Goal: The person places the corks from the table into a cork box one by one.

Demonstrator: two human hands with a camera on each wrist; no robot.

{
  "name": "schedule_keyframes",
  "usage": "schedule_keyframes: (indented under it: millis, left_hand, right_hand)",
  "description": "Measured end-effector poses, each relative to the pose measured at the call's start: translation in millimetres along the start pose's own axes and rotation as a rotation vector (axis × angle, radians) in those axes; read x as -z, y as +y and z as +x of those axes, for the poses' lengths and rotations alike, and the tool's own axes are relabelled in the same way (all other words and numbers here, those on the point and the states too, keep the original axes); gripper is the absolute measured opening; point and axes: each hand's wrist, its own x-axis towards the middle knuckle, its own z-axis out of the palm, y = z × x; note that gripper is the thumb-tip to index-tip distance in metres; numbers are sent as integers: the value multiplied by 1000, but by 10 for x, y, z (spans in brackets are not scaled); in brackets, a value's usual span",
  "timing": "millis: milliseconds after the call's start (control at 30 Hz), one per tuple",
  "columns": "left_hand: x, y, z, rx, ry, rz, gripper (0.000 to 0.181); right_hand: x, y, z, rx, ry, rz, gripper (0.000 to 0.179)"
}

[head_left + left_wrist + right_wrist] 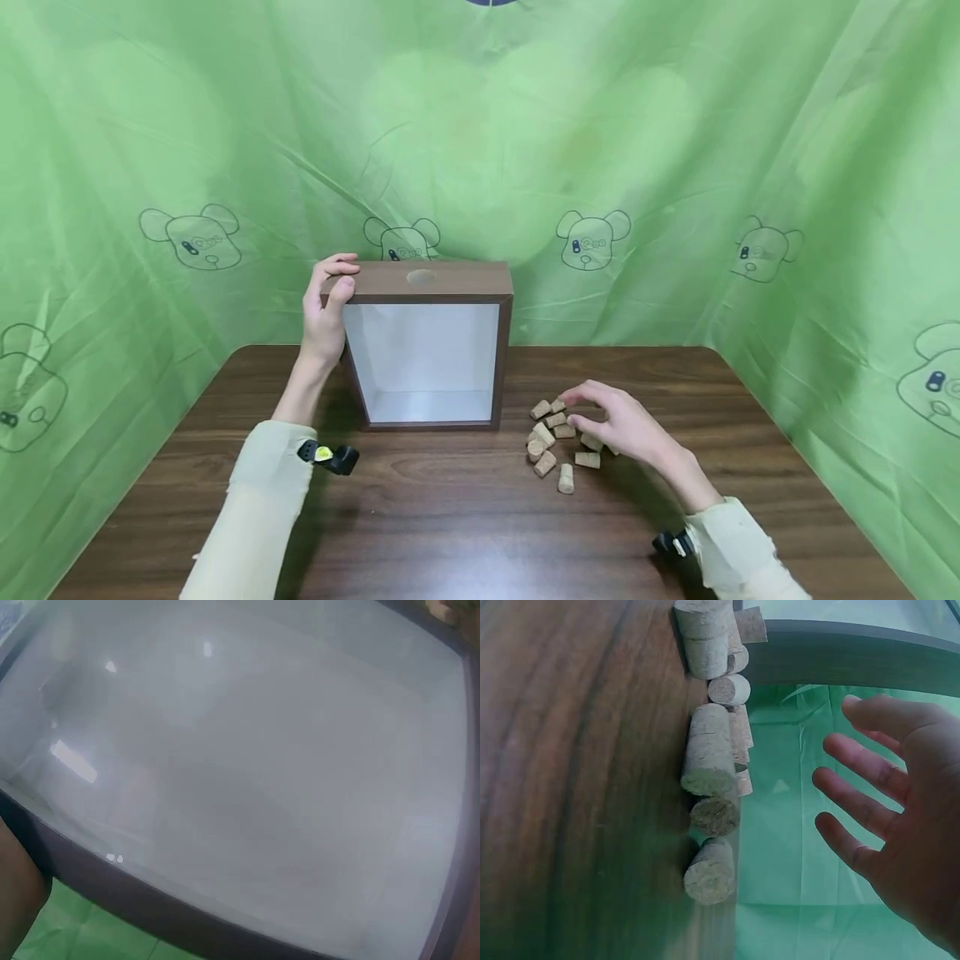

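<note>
Green cloth (487, 167): hangs behind and at both sides, we judge to screen off the workspace; six bear-head outlines (592, 242) counted, two cut by the view's edges.
Tabletop (450, 508): one, bearing box and corks.
Frame box (431, 358): one, upright on its narrow edge toward the back of the tabletop, pale interior facing us; this stance leaves its top upward.
Left hand (327, 312): grips the box's upper left corner, thumb in front; we judge it steadies the box.
Right hand (626, 421): fingers parted wide above the corks, holding nothing we can see; placed, we think, for reach.
Wrist devices (327, 457): two, one per wrist.
Round hole (421, 277): one, in the box's top.
Corks (543, 434): loosely grouped right of the box, near the right hand; we count at least eleven, some partly hidden, total uncertain.
</note>
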Motion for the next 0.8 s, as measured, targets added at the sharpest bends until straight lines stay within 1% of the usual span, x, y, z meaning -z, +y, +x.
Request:
schedule_keyframes:
  millis: [100, 300, 533, 667, 800]
  left_hand:
    - [-54, -27, -5, -36, 31, -31, 31]
    - [-65, -43, -15, -47, 39, -63, 32]
    - [-48, -89, 8, -55, 52, -58, 35]
    - [-42, -96, 7, -68, 68, -63, 35]
    - [-73, -81, 0, -60, 72, -76, 31]
  right_hand:
    - [-29, 4, 8, 11, -17, -2, 30]
    - [-127, 6, 40, 51, -73, 17, 26]
    - [-247, 8, 54, 177, -194, 62, 30]
    - [-309, -9, 81, 223, -258, 25, 31]
    - [-337, -36, 104, 224, -313, -18, 30]
